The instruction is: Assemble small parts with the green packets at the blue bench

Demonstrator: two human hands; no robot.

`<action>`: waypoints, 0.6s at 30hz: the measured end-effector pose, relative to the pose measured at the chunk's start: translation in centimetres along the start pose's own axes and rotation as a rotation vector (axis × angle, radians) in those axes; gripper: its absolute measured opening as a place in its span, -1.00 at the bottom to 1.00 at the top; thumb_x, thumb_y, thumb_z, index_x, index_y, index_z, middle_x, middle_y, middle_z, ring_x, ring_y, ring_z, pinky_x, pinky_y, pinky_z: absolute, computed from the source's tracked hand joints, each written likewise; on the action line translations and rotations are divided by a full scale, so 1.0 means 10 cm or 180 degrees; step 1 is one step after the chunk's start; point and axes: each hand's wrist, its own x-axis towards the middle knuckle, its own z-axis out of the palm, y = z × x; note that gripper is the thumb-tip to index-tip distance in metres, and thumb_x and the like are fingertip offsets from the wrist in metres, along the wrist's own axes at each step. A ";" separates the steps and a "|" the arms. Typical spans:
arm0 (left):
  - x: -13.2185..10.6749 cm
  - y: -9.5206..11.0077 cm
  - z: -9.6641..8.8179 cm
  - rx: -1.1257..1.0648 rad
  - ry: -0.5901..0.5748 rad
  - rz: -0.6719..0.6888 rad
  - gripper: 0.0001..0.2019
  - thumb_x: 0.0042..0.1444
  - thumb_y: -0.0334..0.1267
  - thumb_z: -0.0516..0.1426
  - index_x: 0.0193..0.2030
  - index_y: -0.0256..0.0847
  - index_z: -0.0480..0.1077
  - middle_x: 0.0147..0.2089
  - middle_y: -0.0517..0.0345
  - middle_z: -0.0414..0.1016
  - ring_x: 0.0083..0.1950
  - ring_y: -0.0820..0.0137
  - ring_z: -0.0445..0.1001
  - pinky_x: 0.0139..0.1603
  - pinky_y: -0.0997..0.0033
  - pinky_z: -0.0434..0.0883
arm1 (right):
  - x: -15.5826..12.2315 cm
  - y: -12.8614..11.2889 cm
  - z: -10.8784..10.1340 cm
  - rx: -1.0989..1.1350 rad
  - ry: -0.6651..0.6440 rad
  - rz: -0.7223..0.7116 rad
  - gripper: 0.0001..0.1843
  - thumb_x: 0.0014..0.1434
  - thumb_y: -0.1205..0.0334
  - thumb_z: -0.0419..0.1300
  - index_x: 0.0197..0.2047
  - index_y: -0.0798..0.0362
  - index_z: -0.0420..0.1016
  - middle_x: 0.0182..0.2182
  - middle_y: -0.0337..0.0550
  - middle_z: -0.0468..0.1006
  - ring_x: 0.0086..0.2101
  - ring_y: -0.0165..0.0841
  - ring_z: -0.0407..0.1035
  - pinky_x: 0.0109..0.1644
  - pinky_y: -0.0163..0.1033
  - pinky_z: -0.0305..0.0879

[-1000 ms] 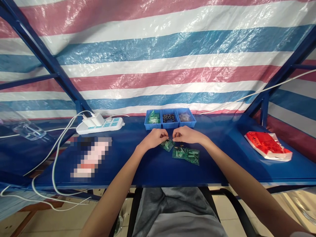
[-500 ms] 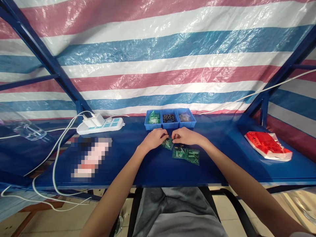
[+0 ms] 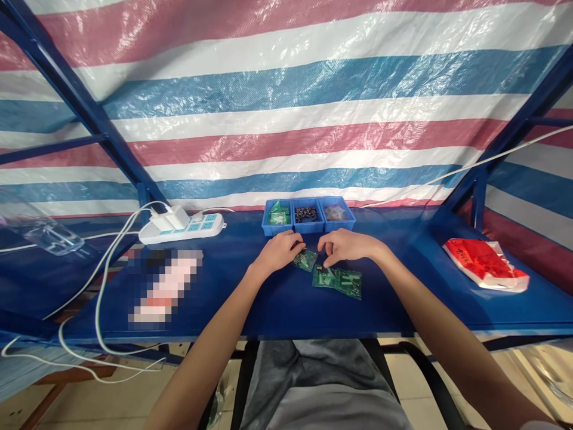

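My left hand (image 3: 280, 251) pinches the left edge of a small green circuit board (image 3: 306, 260) on the blue table. Its fingertips hide that edge of the board. My right hand (image 3: 344, 245) hovers just right of the board, thumb and index finger apart, with nothing visible between them. Below its thumb lies a second, wider green piece (image 3: 338, 282), which looks like circuit boards with pale and dark parts on it. A small dark part near its upper left is too small to name.
Three joined blue bins stand behind my hands: one with green-and-white pieces (image 3: 278, 214), one with small black parts (image 3: 306, 214), one with clear pieces (image 3: 335, 213). A white power strip (image 3: 183, 230) with cables is at left, a red-and-white package (image 3: 487, 264) at right.
My right hand has drawn back slightly to the right from the small circuit board, and its fingers have spread. My left hand stays where it was.
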 end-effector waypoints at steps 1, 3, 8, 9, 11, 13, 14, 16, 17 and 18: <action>0.00 0.00 0.00 0.0003 -0.0009 -0.0002 -0.76 0.37 -0.12 0.06 -0.17 -0.13 0.51 -0.21 0.08 0.44 -0.31 0.35 0.43 -0.33 0.41 0.25 | -0.02 0.01 -0.03 -0.0082 -0.0121 0.0072 -0.51 -0.06 -0.07 0.46 -0.10 -0.01 0.56 -0.28 -0.12 0.62 -0.35 -0.25 0.48 -0.39 -0.27 0.22; 0.00 -0.01 -0.02 0.0009 -0.0019 -0.0009 -0.76 0.37 -0.12 0.05 -0.15 -0.13 0.52 -0.21 0.08 0.45 -0.30 0.36 0.43 -0.32 0.41 0.27 | -0.06 0.00 -0.07 -0.0289 -0.0373 0.0242 -0.30 -0.20 -0.18 0.51 -0.04 0.00 0.52 -0.25 -0.12 0.58 -0.34 -0.24 0.45 -0.41 -0.27 0.18; 0.00 -0.03 -0.04 -0.0027 0.0067 -0.0011 -0.76 0.37 -0.15 0.04 -0.16 -0.14 0.52 -0.20 0.08 0.46 -0.29 0.37 0.44 -0.26 0.41 0.32 | -0.11 -0.04 -0.10 -0.0655 -0.0725 0.0642 -0.13 -0.31 -0.24 0.51 0.01 0.02 0.41 -0.28 -0.17 0.50 -0.38 -0.26 0.39 -0.46 -0.26 0.08; 0.00 -0.03 -0.04 -0.0047 0.0078 -0.0005 -0.77 0.37 -0.16 0.05 -0.17 -0.15 0.51 -0.21 0.08 0.46 -0.28 0.36 0.44 -0.26 0.41 0.32 | -0.11 -0.04 -0.09 -0.0674 -0.0737 0.0664 -0.15 -0.31 -0.22 0.52 -0.01 0.02 0.41 -0.29 -0.18 0.50 -0.38 -0.26 0.39 -0.46 -0.25 0.07; 0.00 -0.04 -0.04 -0.0088 0.0095 0.0004 -0.77 0.36 -0.17 0.05 -0.17 -0.15 0.52 -0.23 0.08 0.47 -0.27 0.36 0.45 -0.25 0.41 0.33 | -0.11 -0.03 -0.09 -0.0668 -0.0719 0.0640 -0.21 -0.30 -0.18 0.52 -0.06 0.02 0.41 -0.31 -0.19 0.50 -0.37 -0.26 0.39 -0.45 -0.25 0.09; 0.01 -0.06 -0.03 -0.0134 0.0080 0.0026 -0.78 0.35 -0.18 0.06 -0.17 -0.15 0.52 -0.25 0.08 0.47 -0.27 0.35 0.46 -0.27 0.41 0.34 | -0.10 -0.01 -0.10 -0.0588 -0.0690 0.0540 -0.27 -0.26 -0.17 0.51 -0.08 0.02 0.43 -0.34 -0.19 0.51 -0.37 -0.25 0.40 -0.43 -0.24 0.11; 0.01 -0.06 -0.02 -0.0173 0.0052 0.0052 -0.79 0.34 -0.19 0.07 -0.17 -0.15 0.52 -0.26 0.08 0.48 -0.27 0.35 0.46 -0.28 0.41 0.34 | -0.10 0.00 -0.09 -0.0520 -0.0663 0.0467 -0.31 -0.21 -0.16 0.49 -0.08 0.02 0.45 -0.34 -0.19 0.53 -0.37 -0.24 0.42 -0.41 -0.24 0.13; 0.02 -0.07 -0.01 -0.0284 -0.0035 0.0117 -0.81 0.32 -0.22 0.08 -0.17 -0.16 0.53 -0.26 0.09 0.48 -0.28 0.35 0.47 -0.29 0.42 0.35 | -0.08 0.01 -0.08 -0.0376 -0.0561 0.0308 -0.46 -0.07 -0.11 0.43 -0.11 0.02 0.49 -0.33 -0.16 0.56 -0.34 -0.24 0.45 -0.37 -0.24 0.17; 0.02 -0.08 0.00 -0.0350 -0.0080 0.0144 -0.81 0.30 -0.24 0.08 -0.17 -0.16 0.53 -0.26 0.08 0.49 -0.28 0.35 0.47 -0.29 0.42 0.36 | -0.07 0.01 -0.07 -0.0327 -0.0486 0.0239 -0.55 -0.01 -0.07 0.40 -0.13 0.01 0.51 -0.33 -0.15 0.57 -0.33 -0.24 0.46 -0.35 -0.24 0.19; 0.03 -0.09 0.00 -0.0418 -0.0117 0.0163 -0.82 0.28 -0.27 0.09 -0.17 -0.17 0.53 -0.26 0.08 0.50 -0.27 0.36 0.48 -0.28 0.42 0.37 | -0.06 0.00 -0.06 -0.0299 -0.0402 0.0183 -0.63 0.04 -0.02 0.37 -0.15 0.01 0.53 -0.33 -0.14 0.58 -0.33 -0.24 0.46 -0.34 -0.24 0.20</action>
